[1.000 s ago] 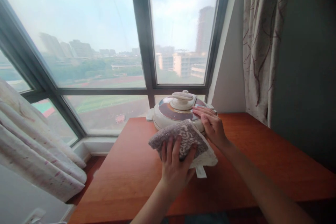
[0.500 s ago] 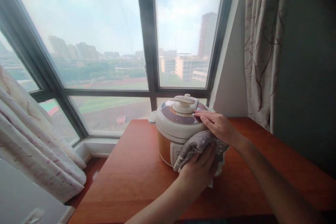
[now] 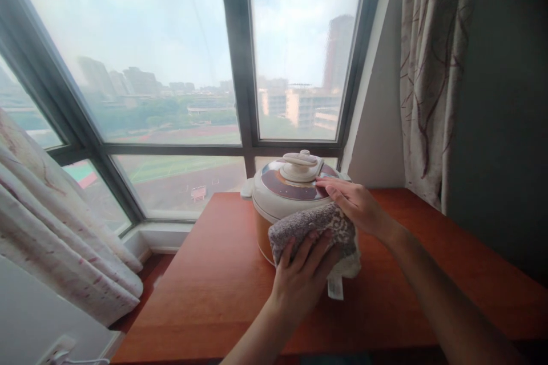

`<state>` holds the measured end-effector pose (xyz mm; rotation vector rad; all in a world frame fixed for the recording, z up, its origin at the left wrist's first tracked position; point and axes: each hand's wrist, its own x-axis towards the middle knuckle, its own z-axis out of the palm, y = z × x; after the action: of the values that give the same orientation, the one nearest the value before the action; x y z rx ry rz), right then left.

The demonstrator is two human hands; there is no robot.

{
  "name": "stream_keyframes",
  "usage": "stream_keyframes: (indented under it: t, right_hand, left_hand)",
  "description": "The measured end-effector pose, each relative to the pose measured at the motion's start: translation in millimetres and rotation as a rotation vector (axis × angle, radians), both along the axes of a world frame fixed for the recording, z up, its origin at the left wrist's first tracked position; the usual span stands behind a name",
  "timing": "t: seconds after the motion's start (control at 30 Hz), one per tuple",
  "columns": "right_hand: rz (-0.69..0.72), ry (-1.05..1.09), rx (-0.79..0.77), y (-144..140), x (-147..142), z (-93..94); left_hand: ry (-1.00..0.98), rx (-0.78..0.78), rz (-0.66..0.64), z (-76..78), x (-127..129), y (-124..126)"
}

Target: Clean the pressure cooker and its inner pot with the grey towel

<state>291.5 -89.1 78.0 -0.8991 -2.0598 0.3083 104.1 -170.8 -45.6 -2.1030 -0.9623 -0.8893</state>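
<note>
A cream and orange electric cooker (image 3: 274,197) with a brown-ringed lid and a white knob stands at the far end of a reddish wooden table (image 3: 205,291). My left hand (image 3: 302,279) presses a folded grey and white towel (image 3: 317,228) against the cooker's front side, fingers spread over the cloth. A white label hangs below the towel. My right hand (image 3: 355,202) lies flat on the right part of the lid, fingers extended, holding nothing.
A large window (image 3: 171,68) with dark frames rises behind the table. Patterned curtains hang at the right (image 3: 428,68) and lie bunched at the left (image 3: 55,234). A wall socket (image 3: 57,349) sits low at the left.
My left hand slid the towel across the cooker's front, from lower right to higher and more to the left. My right hand stayed on the lid.
</note>
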Motion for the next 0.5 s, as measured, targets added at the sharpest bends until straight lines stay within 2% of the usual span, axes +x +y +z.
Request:
stream_keyframes:
  t: [0.23, 0.37, 0.5]
  right_hand:
    - [-0.013, 0.003, -0.013, -1, -1, -1.9]
    - [-0.026, -0.001, -0.012, -2, -1, -3.2]
    - [-0.018, 0.005, -0.026, -2, 1, -3.9]
  left_hand:
    - [-0.392, -0.111, 0.007, -9.5, -39, 9]
    - [-0.617, -0.226, -0.029, -8.1, -42, 13]
    - [-0.933, -0.357, -0.095, -10.8, -42, 19]
